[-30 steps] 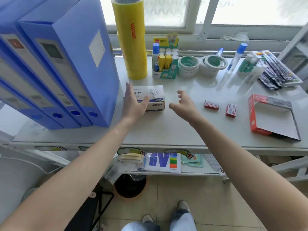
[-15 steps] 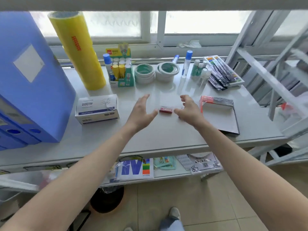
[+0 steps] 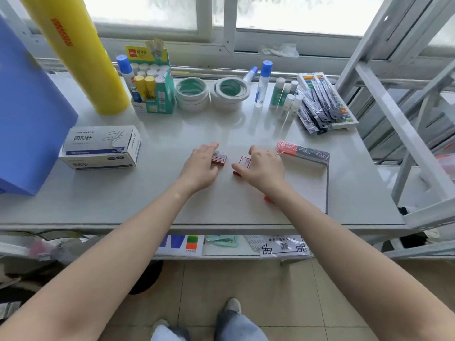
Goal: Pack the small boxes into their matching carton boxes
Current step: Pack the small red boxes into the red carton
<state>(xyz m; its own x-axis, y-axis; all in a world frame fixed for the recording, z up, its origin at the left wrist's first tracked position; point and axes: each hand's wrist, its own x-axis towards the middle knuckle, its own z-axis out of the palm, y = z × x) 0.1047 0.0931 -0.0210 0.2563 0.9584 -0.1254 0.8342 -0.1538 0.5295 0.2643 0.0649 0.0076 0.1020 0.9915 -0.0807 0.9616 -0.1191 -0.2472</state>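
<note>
At frame centre, the left hand (image 3: 200, 168) is resting flat, fingers loose, touching one small red box (image 3: 219, 158) on the table (image 3: 147, 193). The right hand (image 3: 262, 166) is closing its grip around the second red box (image 3: 243, 162), beside the open red carton (image 3: 307, 173) at right.

I am looking down at a pale grey table (image 3: 147, 193) under a window. Lying on it at the left are a blue folder (image 3: 27, 114), a yellow roll (image 3: 81, 57) standing upright, and a white paper-clip box (image 3: 101, 148). Along the back are sitting a glue-stick box (image 3: 152, 92), two stacks of tape rolls (image 3: 211, 93), glue bottles (image 3: 263, 82) and a tray of pens (image 3: 322, 102). Mid-table, two small red boxes (image 3: 219, 158) are lying near each other, with an open red carton (image 3: 307, 173) just to their right.
</note>
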